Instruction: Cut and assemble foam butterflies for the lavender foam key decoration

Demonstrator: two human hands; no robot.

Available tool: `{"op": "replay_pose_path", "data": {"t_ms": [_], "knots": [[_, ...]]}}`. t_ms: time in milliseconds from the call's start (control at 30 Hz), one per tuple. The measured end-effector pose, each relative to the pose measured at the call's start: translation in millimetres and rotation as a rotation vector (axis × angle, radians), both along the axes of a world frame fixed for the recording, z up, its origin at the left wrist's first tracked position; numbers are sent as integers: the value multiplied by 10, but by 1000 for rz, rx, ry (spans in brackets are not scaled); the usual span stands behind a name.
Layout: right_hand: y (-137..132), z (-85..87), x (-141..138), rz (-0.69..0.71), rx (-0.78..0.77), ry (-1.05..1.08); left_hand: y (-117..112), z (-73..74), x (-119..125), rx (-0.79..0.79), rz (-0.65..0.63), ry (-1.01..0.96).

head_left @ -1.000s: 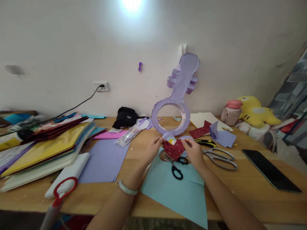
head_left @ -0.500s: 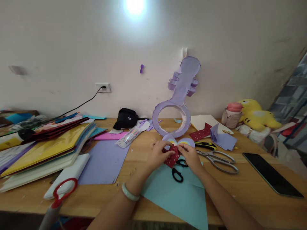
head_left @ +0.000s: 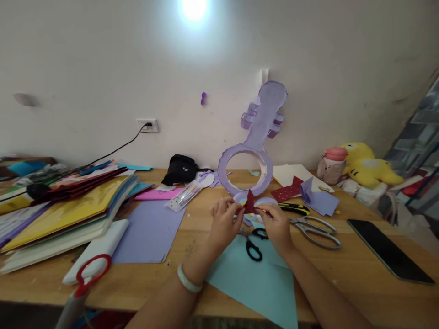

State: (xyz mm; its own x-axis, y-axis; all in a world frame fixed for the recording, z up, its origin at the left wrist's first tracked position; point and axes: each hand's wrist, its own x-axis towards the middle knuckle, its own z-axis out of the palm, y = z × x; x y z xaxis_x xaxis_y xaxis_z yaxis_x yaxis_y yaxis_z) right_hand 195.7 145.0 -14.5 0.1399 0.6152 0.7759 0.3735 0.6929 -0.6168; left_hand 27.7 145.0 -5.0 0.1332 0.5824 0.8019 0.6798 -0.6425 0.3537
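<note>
Between my two hands is a small piece of dark red paper (head_left: 250, 203), with one pointed part standing up. My left hand (head_left: 224, 221) pinches its left side and my right hand (head_left: 276, 224) pinches its right side. Just behind my fingers lie rounded purple paper shapes with pale rainbow bands (head_left: 270, 200), partly covered by the hands. Below the hands, black-handled scissors (head_left: 254, 251) rest on a light blue sheet (head_left: 254, 283). Farther back, a purple ring-shaped paper piece with a long neck (head_left: 264, 116) leans against the wall.
Silver scissors (head_left: 317, 230), a yellow-black cutter (head_left: 294, 209), red paper scraps (head_left: 288, 189) and a phone (head_left: 389, 250) lie to the right. On the left are a purple sheet (head_left: 147, 230), stacked coloured paper (head_left: 72, 208) and a red-ringed tool (head_left: 82, 285) near the front edge.
The red paper has been raised and tilted, so a point now stands up where its speckled face showed before. My hands have shifted slightly, uncovering more of the black-handled scissors.
</note>
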Motion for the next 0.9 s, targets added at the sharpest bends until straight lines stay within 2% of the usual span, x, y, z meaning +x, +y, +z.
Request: {"op": "replay_pose_path", "data": {"t_ms": [133, 267, 367, 467, 567, 700, 800, 900], "knots": [[-4, 15, 21, 9, 72, -49, 38, -9, -28, -142, -172, -10], [3, 7, 5, 52, 61, -109, 59, -25, -10, -400, -249, -61], [-19, 27, -16, 49, -13, -133, 65, -36, 46, -608, -367, -271], [-48, 53, -39, 49, -75, -133, 79, -36, 103, -749, -453, -520], [-60, 56, -61, 54, -92, -111, 96, -38, 129, -777, -481, -651], [-48, 38, -76, 63, -55, -105, 125, -75, 124, -768, -515, -723], [-33, 30, -71, 75, -30, -116, 161, -117, 111, -759, -553, -751], [-25, 25, -65, 107, -66, -126, 191, -145, 93, -746, -551, -697]]}}
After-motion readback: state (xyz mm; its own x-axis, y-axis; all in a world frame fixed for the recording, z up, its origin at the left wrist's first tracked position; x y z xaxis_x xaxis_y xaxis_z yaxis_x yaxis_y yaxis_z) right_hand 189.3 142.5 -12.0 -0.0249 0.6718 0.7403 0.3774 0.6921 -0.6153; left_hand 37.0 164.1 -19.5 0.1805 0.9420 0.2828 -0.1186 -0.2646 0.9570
